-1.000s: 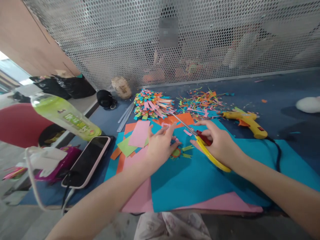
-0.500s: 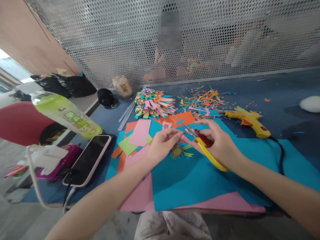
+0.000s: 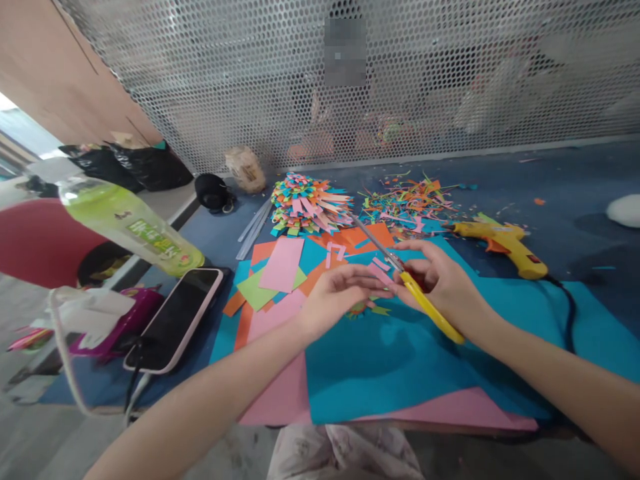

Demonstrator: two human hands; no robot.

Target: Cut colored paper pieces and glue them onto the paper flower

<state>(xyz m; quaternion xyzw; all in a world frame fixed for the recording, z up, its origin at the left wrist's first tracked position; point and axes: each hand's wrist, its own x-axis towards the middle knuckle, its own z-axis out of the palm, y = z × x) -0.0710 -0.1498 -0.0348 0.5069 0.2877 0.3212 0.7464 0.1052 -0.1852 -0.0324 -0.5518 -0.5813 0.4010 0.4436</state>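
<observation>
My right hand (image 3: 445, 283) grips yellow-handled scissors (image 3: 400, 270) whose blades point up and left over the paper. My left hand (image 3: 336, 293) pinches a small pink paper strip (image 3: 379, 272) right beside the blades. Both hands hover over a large blue sheet (image 3: 400, 353) lying on a pink sheet (image 3: 280, 393). A small multicoloured paper flower (image 3: 361, 309) lies on the blue sheet just under my hands.
Cut pink, green and orange paper pieces (image 3: 280, 267) lie left of my hands. A colourful paper pompom (image 3: 307, 207), paper scraps (image 3: 405, 197) and a yellow glue gun (image 3: 505, 241) sit behind. A phone (image 3: 175, 319), a green bottle (image 3: 133, 230) and a mesh screen (image 3: 350, 80) stand nearby.
My left hand lifted from the blue sheet with a pink strip and moved right to the scissor blades. My right hand tilted the scissors slightly toward it.
</observation>
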